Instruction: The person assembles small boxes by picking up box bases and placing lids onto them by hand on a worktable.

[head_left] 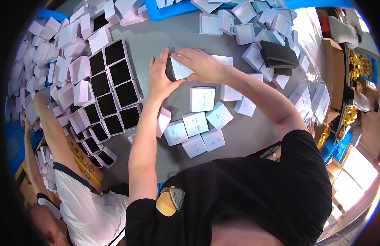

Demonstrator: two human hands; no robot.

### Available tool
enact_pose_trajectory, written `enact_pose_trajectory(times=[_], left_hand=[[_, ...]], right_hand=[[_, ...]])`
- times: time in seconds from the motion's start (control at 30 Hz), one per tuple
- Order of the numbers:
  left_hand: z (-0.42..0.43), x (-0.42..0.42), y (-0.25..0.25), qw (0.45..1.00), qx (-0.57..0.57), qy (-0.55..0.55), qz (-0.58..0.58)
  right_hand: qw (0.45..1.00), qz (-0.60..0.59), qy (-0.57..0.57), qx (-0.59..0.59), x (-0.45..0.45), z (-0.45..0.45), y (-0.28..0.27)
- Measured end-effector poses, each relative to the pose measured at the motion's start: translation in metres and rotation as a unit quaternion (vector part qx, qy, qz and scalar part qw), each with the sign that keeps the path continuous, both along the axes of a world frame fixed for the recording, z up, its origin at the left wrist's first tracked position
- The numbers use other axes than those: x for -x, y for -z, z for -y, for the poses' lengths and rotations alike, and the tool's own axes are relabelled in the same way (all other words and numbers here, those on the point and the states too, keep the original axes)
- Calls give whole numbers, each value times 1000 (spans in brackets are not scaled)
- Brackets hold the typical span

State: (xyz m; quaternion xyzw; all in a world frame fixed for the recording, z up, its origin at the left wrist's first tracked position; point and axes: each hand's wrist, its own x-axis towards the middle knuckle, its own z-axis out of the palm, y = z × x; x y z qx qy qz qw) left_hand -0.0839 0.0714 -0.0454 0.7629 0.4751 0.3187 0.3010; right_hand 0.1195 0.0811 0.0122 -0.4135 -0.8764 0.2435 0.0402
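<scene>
We see our left hand (162,78) with fingers stretched out nearly straight and the thumb swung well away from them, standing along the left side of a white, square-faced card box (180,70) with small printing; it has nothing gripped that we can make out. Our right hand (202,65) reaches across the far right part of that box, fingers extended over its top, hiding much of it; we cannot tell whether it grips or only rests there. The box lies between the two hands, turned askew to us, the right the nearer, since it overlaps it; with so much covered, we cannot make out a long axis. Nearer our body than that box, a group of white boxes with dark script lettering (195,124) lies on the grey surface (157,35), and to its right, beside our right forearm, are more white boxes (231,93). To its left stands a block of pale lavender boxes with black inserts (127,94), and past those a heap of pale, lidless boxes (68,36), where a co-worker's hand (41,102) reaches in. Beyond it to the right sit dark foam-like slabs (279,54) among pale box parts.
</scene>
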Motion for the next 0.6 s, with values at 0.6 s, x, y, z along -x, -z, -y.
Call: enact_pose_trajectory(times=[0.6], left_hand=[[10,13,-24,990,134,35,31]], right_hand=[[989,5,117,90,-70,76,-31]])
